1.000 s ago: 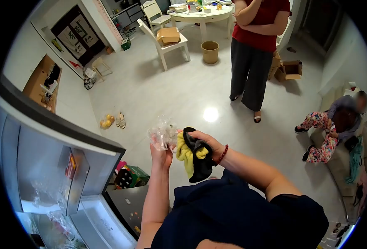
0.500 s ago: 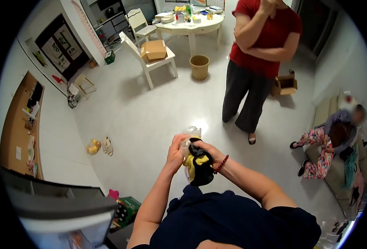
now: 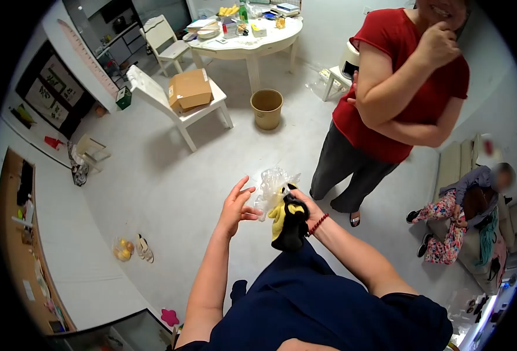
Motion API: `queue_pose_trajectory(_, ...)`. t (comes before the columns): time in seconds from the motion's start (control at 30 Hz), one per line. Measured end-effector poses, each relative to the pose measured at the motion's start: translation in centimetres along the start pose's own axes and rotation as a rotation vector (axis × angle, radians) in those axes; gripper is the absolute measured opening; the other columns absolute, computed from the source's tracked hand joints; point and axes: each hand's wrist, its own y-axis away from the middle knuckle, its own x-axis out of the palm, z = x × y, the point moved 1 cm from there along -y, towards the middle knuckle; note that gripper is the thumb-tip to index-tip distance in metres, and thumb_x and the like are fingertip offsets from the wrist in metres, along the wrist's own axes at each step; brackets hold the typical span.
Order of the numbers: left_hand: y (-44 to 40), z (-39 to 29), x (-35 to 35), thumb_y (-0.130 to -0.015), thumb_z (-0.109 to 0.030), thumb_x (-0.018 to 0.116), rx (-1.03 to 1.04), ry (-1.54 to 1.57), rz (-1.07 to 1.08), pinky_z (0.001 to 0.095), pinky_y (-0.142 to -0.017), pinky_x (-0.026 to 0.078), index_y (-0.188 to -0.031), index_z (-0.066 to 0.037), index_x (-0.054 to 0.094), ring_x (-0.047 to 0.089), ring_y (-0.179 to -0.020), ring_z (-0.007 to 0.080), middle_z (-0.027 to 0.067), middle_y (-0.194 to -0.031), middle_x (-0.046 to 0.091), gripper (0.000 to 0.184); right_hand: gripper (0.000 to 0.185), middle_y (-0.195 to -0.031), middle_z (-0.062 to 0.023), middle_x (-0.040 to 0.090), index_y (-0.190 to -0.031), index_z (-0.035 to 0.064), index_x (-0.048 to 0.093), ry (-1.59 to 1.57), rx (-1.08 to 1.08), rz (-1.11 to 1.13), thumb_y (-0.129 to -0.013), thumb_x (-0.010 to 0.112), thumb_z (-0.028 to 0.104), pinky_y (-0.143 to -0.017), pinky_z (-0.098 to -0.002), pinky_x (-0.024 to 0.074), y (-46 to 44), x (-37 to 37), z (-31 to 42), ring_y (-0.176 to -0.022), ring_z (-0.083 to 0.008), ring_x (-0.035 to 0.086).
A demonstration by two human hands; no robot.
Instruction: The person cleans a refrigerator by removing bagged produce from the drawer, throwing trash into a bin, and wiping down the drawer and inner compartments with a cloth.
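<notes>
My right hand, with a red bead bracelet at its wrist, grips a bunched black-and-yellow cloth item and a crumpled clear plastic bag. What kind of cloth item it is, I cannot make out. Its black part hangs down in front of my dark blue shirt. To the left of the bag, my left hand has its fingers spread and holds nothing. Its fingertips are close to the bag's edge; whether they touch it, I cannot tell.
A person in a red top stands ahead to the right, arms folded up. Another person sits on a sofa. Ahead are a tan bin, a white chair bearing a cardboard box, and a cluttered round table. Shoes lie left.
My left hand has let go of the bag and moved left, fingers spreading. The right hand keeps its grip. The view has shifted, and the standing person appears nearer.
</notes>
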Motion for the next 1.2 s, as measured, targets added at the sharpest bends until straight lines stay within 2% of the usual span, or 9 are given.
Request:
queue_pose_trajectory(0.13, -9.3, -0.6, -1.4, -0.090, -0.029, 0.053, -0.118, 0.013, 0.009, 0.0246, -0.059, 0.050, -0.133, -0.009, 0.046, 0.059, -0.066, 0.0135, 0.0084, -0.120, 0.057, 0.047, 0.031, -0.082, -0.0131, 0.068, -0.094, 0.0041, 0.062, -0.040, 0.082, -0.036, -0.088, 0.056, 0.034, -0.064, -0.0397, 0.0563, -6.9, -0.4, 7.0, -0.070, -0.0246, 0.067)
queue_pose_trajectory(0.23, -16.1, -0.6, -2.9, -0.090, -0.030, 0.054, -0.188, 0.044, 0.066, 0.0228, -0.062, 0.047, -0.131, -0.011, 0.048, 0.055, -0.067, 0.0105, 0.0060, -0.118, 0.058, 0.046, 0.029, -0.082, -0.0101, 0.068, -0.091, 0.0073, 0.064, -0.039, 0.017, -0.143, -0.087, 0.058, 0.035, -0.065, -0.0394, 0.0559, -14.5, -2.4, 11.6, -0.069, -0.0237, 0.066)
queue_pose_trajectory(0.4, -23.3, -1.8, -5.0, -0.088, -0.032, 0.060, -0.094, 0.031, -0.211, 0.0361, -0.086, 0.045, -0.130, -0.011, 0.049, 0.048, -0.104, 0.0123, 0.0033, -0.125, 0.054, 0.049, 0.026, -0.084, -0.0087, 0.068, -0.096, 0.0102, 0.063, -0.085, -0.022, -0.256, -0.084, 0.061, 0.033, -0.065, -0.0386, 0.0556, -23.9, -1.8, 18.2, -0.070, -0.0237, 0.065)
queue_pose_trajectory(0.5, -27.1, -2.4, -9.1, -0.087, -0.033, 0.061, -0.188, 0.098, -0.260, 0.0386, -0.090, 0.044, -0.130, -0.011, 0.049, 0.048, -0.107, 0.0151, 0.0039, -0.125, 0.054, 0.050, 0.029, -0.084, -0.0093, 0.068, -0.094, 0.0096, 0.064, -0.147, -0.007, -0.248, -0.085, 0.059, 0.036, -0.067, -0.0396, 0.0555, -28.8, -0.9, 22.0, -0.071, -0.0255, 0.065)
queue_pose_trajectory(0.6, -30.1, -1.2, -12.9, -0.087, -0.034, 0.061, -0.295, 0.113, -0.264, 0.0382, -0.088, 0.045, -0.128, -0.012, 0.051, 0.050, -0.105, 0.0163, 0.0050, -0.123, 0.055, 0.047, 0.031, -0.087, -0.0109, 0.068, -0.097, 0.0084, 0.064, -0.134, 0.015, -0.314, -0.086, 0.057, 0.037, -0.072, -0.0433, 0.0550, -32.4, -1.9, 25.3, -0.076, -0.0284, 0.065)
queue_pose_trajectory(0.7, -34.7, -1.9, -14.9, -0.089, -0.030, 0.057, -0.357, 0.118, -0.271, 0.0358, -0.085, 0.047, -0.125, -0.009, 0.052, 0.054, -0.099, 0.0166, 0.0064, -0.117, 0.059, 0.041, 0.035, -0.092, -0.0132, 0.067, -0.102, 0.0058, 0.062, -0.123, -0.139, -0.495, -0.085, 0.058, 0.036, -0.074, -0.0457, 0.0544, -35.7, -2.6, 28.9, -0.079, -0.0302, 0.065)
queue_pose_trajectory(0.77, -37.3, -3.2, -15.7, -0.090, -0.027, 0.055, -0.381, 0.123, -0.262, 0.0343, -0.083, 0.048, -0.124, -0.007, 0.052, 0.056, -0.097, 0.0169, 0.0069, -0.114, 0.060, 0.039, 0.033, -0.089, -0.0118, 0.068, -0.097, 0.0054, 0.064, -0.184, -0.108, -0.482, -0.081, 0.064, 0.034, -0.075, -0.0416, 0.0547, -37.4, -4.4, 31.0, -0.079, -0.0279, 0.065)
queue_pose_trajectory(0.9, -43.5, -2.9, -16.6, -0.091, -0.024, 0.053, -0.466, 0.083, -0.251, 0.0327, -0.080, 0.050, -0.122, -0.006, 0.053, 0.058, -0.094, 0.0170, 0.0077, -0.112, 0.061, 0.035, 0.033, -0.088, -0.0130, 0.067, -0.095, 0.0048, 0.063, -0.231, -0.155, -0.531, -0.081, 0.063, 0.034, -0.076, -0.0412, 0.0541, -42.4, -8.4, 35.9, -0.079, -0.0288, 0.064)
queue_pose_trajectory(1.2, -59.7, 5.5, -17.6, -0.091, -0.025, 0.053, -0.596, 0.138, -0.259, 0.0328, -0.081, 0.050, -0.120, -0.006, 0.053, 0.058, -0.093, 0.0178, 0.0079, -0.111, 0.060, 0.035, 0.036, -0.095, -0.0120, 0.067, -0.100, 0.0049, 0.062, -0.114, -0.189, -0.543, -0.081, 0.063, 0.035, -0.080, -0.0393, 0.0534, -57.6, -19.9, 45.2, -0.085, -0.0275, 0.064)
